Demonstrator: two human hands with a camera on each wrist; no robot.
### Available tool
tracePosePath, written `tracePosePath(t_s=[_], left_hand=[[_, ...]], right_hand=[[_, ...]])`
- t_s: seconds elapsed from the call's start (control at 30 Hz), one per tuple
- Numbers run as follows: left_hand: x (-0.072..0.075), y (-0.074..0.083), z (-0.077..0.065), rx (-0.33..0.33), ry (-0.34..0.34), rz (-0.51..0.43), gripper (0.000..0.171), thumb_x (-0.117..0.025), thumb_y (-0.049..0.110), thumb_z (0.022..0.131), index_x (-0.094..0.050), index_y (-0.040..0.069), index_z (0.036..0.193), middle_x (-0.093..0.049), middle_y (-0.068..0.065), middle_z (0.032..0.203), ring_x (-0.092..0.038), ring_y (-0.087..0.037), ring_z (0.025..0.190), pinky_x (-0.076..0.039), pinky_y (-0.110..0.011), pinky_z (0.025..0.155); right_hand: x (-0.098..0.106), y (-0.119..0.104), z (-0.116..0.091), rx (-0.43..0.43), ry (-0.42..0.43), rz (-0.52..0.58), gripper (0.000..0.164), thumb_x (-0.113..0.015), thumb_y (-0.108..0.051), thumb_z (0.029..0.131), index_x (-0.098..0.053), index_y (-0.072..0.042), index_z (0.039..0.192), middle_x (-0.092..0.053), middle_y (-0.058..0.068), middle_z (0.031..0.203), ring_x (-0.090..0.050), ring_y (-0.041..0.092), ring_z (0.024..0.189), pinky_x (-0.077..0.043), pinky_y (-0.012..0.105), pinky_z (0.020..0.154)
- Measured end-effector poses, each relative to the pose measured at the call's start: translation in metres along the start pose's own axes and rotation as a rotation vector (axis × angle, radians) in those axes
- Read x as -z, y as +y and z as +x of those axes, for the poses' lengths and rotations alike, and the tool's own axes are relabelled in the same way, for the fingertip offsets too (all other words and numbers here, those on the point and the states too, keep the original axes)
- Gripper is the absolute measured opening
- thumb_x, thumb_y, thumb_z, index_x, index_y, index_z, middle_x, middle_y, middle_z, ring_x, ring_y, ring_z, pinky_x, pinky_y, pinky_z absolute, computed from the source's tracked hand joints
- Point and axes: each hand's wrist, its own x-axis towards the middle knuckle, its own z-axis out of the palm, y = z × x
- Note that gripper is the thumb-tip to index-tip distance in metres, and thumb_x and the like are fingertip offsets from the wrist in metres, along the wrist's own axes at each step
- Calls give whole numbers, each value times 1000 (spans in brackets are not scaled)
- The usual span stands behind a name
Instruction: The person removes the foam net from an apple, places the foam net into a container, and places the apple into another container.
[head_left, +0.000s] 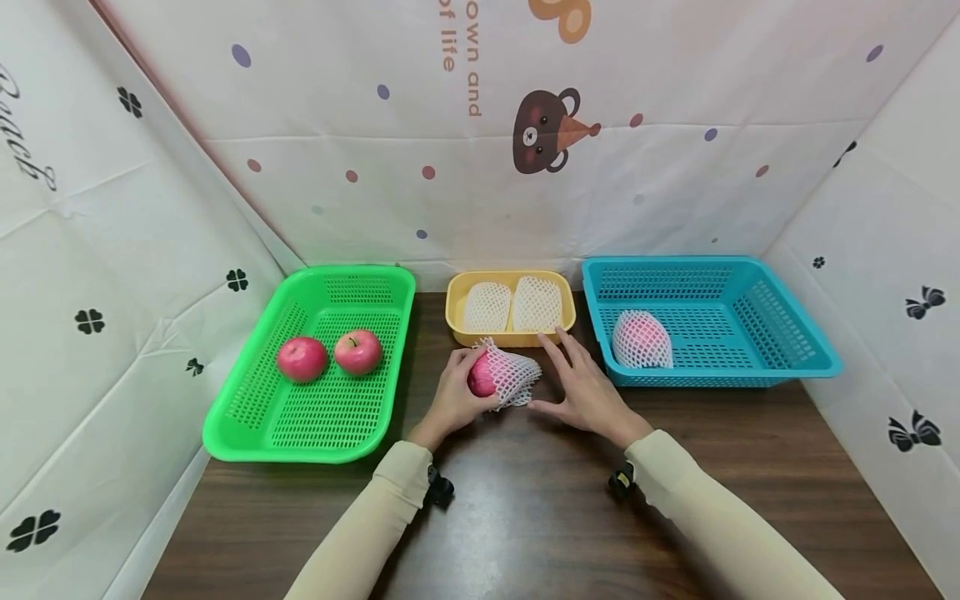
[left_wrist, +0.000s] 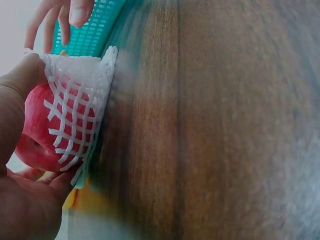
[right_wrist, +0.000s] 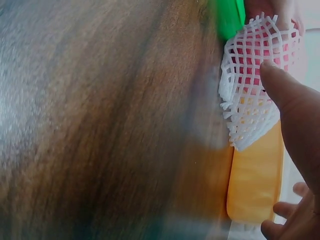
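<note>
My left hand [head_left: 459,392] grips a red apple [head_left: 481,377] from its left side, thumb and fingers around it. A white foam net sleeve [head_left: 516,377] covers the right part of this apple, and its loose end sticks out to the right. In the left wrist view the bare end of the apple [left_wrist: 39,131] shows beside the thumb. To the right of the sleeve my right hand [head_left: 588,392] is spread, fingers apart and holding nothing. In the right wrist view its thumb [right_wrist: 280,82] overlaps the net.
Two red apples [head_left: 302,359] lie in a green basket [head_left: 333,457] at left. A yellow tray [head_left: 512,340] behind the hands holds two flat foam sleeves [head_left: 487,307]. At right, a blue basket [head_left: 720,377] contains one netted apple [head_left: 641,340]. Printed cloth [head_left: 337,208] hangs behind the table.
</note>
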Motion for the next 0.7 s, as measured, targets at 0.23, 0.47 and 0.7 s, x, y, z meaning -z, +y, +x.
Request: tracePosePath(t_s=[0.23,0.47,0.7], left_hand=[[3,-2,-3,1,3,-2,87,-86,12,70,-50,3,149,-50,-23,132,-56,-38,116,-48,-49,104],[4,-5,-5,9,9,-6,84,-85,13,71,-51,3,147,-50,-22,134,-56,-37,118,-48,-49,104],[5,-5,-8,15,16,-15,83,-87,15,71,-51,3,144,-51,-19,136,-57,-34,120,-48,-47,104]], right_hand=[[0,0,5,33,-13,20,111,-83,-54,82,-19,-19,165,-24,14,168,-34,37,148,-32,60,116],[0,-2,10,72,-34,65,104,-84,-43,85,-21,-19,164,-37,11,162,-45,33,142,-38,54,114],[-3,-2,15,182,-62,94,90,-82,-30,89,-32,-13,161,-44,13,157,-47,31,141,-40,51,113]])
